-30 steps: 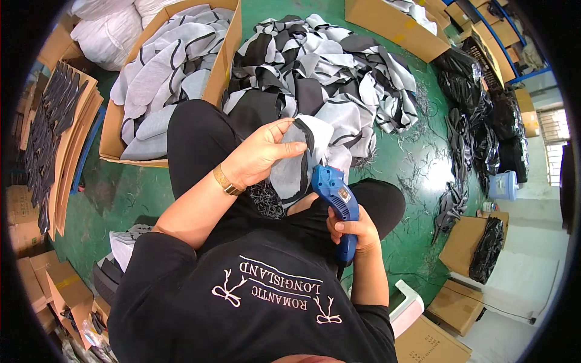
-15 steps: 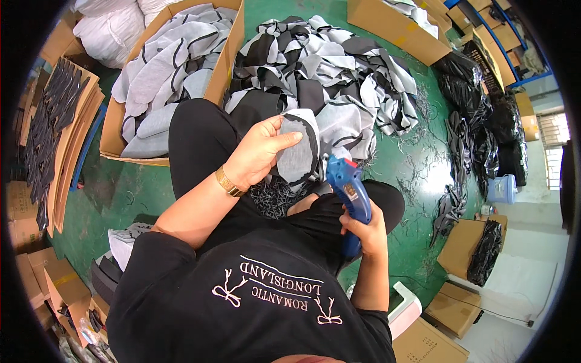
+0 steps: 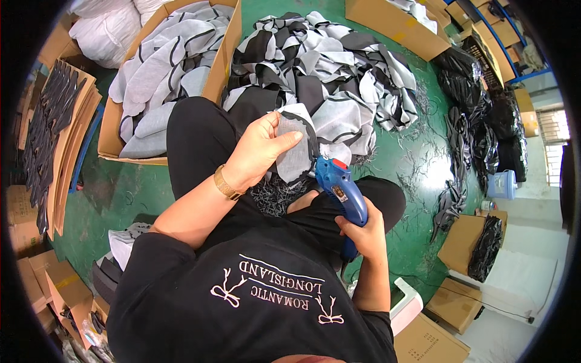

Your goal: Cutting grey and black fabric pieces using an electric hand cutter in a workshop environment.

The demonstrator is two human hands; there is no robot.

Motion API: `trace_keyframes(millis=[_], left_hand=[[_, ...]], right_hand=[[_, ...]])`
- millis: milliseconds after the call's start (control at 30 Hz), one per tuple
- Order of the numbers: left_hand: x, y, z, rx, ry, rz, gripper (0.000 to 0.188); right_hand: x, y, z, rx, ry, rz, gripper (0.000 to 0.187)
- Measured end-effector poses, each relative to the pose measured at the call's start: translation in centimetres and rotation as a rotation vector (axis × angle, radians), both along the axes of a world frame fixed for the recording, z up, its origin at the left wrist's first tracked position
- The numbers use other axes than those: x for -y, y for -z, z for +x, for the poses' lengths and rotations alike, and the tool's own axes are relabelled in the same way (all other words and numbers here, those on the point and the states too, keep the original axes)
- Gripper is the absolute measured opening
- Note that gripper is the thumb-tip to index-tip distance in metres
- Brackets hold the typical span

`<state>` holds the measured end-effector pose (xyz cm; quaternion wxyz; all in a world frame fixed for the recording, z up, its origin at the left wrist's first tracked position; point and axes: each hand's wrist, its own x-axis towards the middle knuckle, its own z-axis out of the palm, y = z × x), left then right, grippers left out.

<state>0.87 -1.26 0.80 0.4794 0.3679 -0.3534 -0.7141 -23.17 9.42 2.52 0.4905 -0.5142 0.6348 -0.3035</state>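
Observation:
Between the thumb and fingers of my left hand is a grey fabric piece with a black edging, held up above my lap. My right hand is wrapped round the handle of a blue electric fabric cutter with a red button on top. The cutter's head touches or nearly touches the piece's right edge; its blade is hidden. Below the piece, thin dark fabric trimmings lie heaped between my legs.
Ahead spreads a large pile of grey-and-black fabric pieces. At the left stands a cardboard box full of similar pieces. Black plastic bags and a light blue bucket stand at the right. Trimmings litter the green floor.
My right hand has brought the cutter left and slightly up, its head now at the right edge of the fabric piece. My left hand keeps nearly the same place.

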Motion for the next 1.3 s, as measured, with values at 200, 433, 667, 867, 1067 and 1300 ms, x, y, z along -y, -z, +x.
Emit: trace_keyframes(millis=[200, 433, 667, 867, 1067, 1300], left_hand=[[-0.8, -1.5, -0.2, 0.134, 0.004, -0.078, 0.030], [-0.8, -1.9, 0.4, 0.239, 0.089, -0.106, 0.029], [0.3, -2.9, 1.8, 0.335, 0.309, -0.158, 0.031], [1.4, -3.3, 2.8, 0.420, 0.525, -0.202, 0.026], [2.1, -1.8, 3.2, 0.428, 0.644, -0.381, 0.021], [1.3, -1.4, 2.4, 0.427, 0.700, -0.358, 0.020]], right_hand=[[0.5, -1.1, 0.5, 0.036, 0.015, 0.052, 0.033], [0.9, -1.2, 0.0, 0.096, -0.017, 0.107, 0.034], [1.5, -1.0, -0.9, 0.229, -0.063, 0.209, 0.032], [2.0, -1.0, -1.6, 0.257, -0.121, 0.257, 0.034], [2.6, -1.4, -1.3, 0.276, -0.153, 0.270, 0.036], [3.7, 0.3, 0.6, 0.536, -0.006, 0.149, 0.035]])
